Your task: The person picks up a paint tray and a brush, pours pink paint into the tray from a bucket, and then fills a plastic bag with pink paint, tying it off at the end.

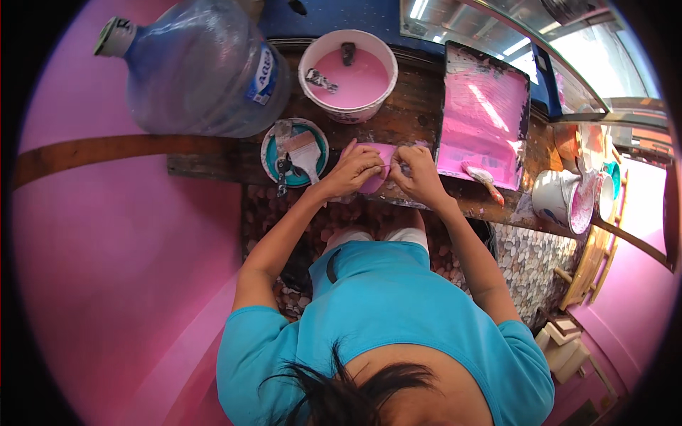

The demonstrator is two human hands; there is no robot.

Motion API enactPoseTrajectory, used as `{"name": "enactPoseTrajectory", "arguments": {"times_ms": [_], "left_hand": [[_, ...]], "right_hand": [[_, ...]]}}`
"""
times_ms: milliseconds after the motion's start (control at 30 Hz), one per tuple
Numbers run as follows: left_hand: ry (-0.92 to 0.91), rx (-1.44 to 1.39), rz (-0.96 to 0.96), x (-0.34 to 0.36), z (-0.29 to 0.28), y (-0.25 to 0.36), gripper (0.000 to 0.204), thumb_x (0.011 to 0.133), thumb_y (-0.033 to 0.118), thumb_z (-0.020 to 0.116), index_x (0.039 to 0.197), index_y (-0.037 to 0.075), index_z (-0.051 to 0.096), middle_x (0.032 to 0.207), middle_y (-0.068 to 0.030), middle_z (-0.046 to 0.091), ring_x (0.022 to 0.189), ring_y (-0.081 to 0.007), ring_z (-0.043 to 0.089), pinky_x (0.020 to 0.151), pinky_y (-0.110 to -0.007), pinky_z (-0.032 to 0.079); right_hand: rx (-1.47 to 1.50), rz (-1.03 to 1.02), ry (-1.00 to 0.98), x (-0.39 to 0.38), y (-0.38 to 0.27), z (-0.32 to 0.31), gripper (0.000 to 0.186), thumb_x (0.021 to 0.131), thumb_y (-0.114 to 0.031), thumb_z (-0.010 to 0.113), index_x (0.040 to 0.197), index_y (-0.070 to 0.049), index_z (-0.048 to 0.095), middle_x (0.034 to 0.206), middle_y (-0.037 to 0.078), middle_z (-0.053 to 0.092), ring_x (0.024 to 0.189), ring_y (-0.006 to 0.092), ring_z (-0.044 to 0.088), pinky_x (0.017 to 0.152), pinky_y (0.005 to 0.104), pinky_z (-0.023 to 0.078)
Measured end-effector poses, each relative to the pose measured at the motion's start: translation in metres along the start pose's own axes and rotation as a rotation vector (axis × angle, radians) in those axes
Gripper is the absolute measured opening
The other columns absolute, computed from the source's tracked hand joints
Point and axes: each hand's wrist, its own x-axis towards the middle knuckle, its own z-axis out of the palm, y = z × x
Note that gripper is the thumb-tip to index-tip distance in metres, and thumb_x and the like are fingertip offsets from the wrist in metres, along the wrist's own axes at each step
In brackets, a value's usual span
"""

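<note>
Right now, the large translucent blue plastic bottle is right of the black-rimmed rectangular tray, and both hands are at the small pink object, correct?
No: the head view shows the blue plastic bottle left of the rectangular tray. The left hand and right hand are at the pink object.

A large bluish plastic bottle (199,78) is seen at left near the pink wall (121,263), and a pebble-patterned floor (529,266) is partly covered by the counter (418,96).

Past the right hand (419,172), tabletop (419,99) opens between bucket (353,115) and tray (526,99).
</note>
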Motion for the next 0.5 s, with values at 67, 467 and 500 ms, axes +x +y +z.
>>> {"name": "enactPoseTrajectory", "arguments": {"times_ms": [67,467,500], "left_hand": [[0.063,-0.027,0.007,0.006,0.0,0.001,0.015,0.091,0.021,0.054,0.096,0.012,0.065,0.105,-0.0044,0.06,0.119,-0.0215,0.045,0.11,-0.054,0.008],[0.277,-0.079,0.022,-0.013,-0.014,0.009,0.019,0.076,0.022,0.072,0.092,0.01,0.07,0.09,-0.0037,0.068,0.096,-0.0189,0.061,0.097,-0.04,0.036],[0.26,-0.089,0.016,-0.013,-0.015,0.012,0.021,0.075,0.021,0.073,0.092,0.009,0.07,0.087,-0.0041,0.069,0.092,-0.0194,0.063,0.094,-0.036,0.041]], "right_hand": [[0.229,0.198,-0.14,0.005,-0.009,-0.002,0.015,0.084,-0.013,0.055,0.081,0.001,0.051,0.072,0.012,0.054,0.069,0.0216,0.052,0.069,0.0328,0.043],[0.208,0.084,-0.003,0.016,-0.047,0.001,0.018,0.083,-0.017,0.058,0.079,0.0,0.055,0.068,0.016,0.058,0.06,0.0243,0.059,0.058,0.0342,0.046],[0.202,0.042,0.013,0.018,-0.051,0.0,0.017,0.084,-0.017,0.058,0.079,0.0,0.055,0.067,0.014,0.058,0.06,0.0219,0.059,0.057,0.0331,0.045]]}}
